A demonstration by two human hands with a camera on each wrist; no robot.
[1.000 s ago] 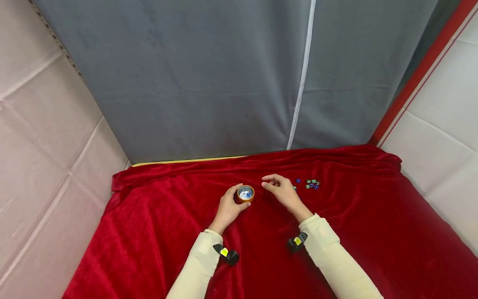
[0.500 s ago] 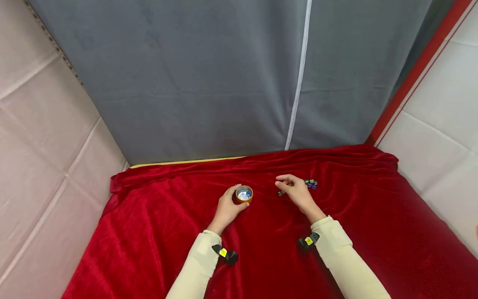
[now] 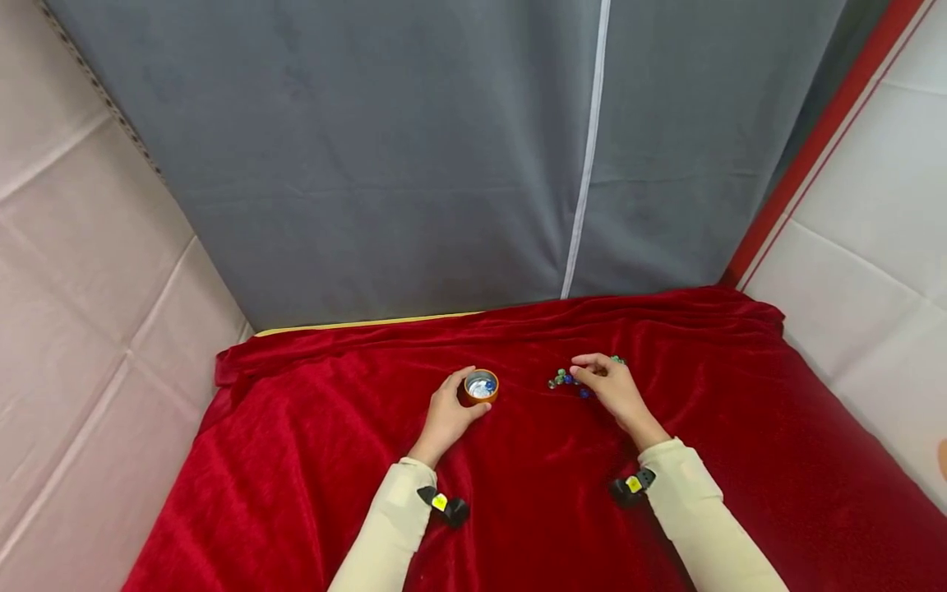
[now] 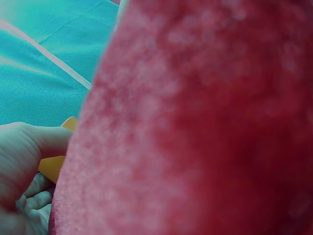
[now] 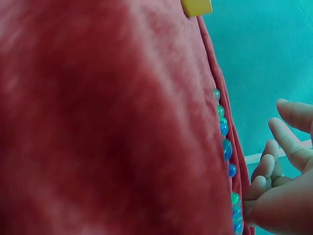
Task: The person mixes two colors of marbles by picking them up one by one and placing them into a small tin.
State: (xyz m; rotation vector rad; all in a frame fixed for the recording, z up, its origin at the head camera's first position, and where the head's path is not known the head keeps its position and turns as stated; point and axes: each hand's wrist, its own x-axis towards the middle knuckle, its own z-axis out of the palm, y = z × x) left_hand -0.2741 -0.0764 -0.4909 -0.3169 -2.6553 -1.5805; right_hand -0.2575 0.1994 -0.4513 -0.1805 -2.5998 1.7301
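My left hand (image 3: 444,418) holds a small round orange tin (image 3: 489,398) from its left side, fingers behind and thumb in front. Inside the tin's silvery interior lies a blue marble (image 3: 490,385). Part of the yellow-orange tin wall (image 4: 52,169) shows beside the thumb in the left wrist view. Over the scattered glass marbles (image 3: 560,376), green and blue, hovers my right hand (image 3: 620,395), thumb and forefinger apart with nothing between them. A lone blue marble (image 3: 585,393) lies nearer to me. Some marbles are hidden behind the right hand.
A wrinkled red velvet cloth (image 3: 355,460) covers the table. Behind it hangs a grey curtain (image 3: 414,181). Pale panels stand at the left (image 3: 81,271) and right (image 3: 873,247). Both wrists carry black straps with small cameras.
My right hand has moved right, from near the tin to over the marbles, uncovering several of them on its left. The left hand keeps holding the tin in place.
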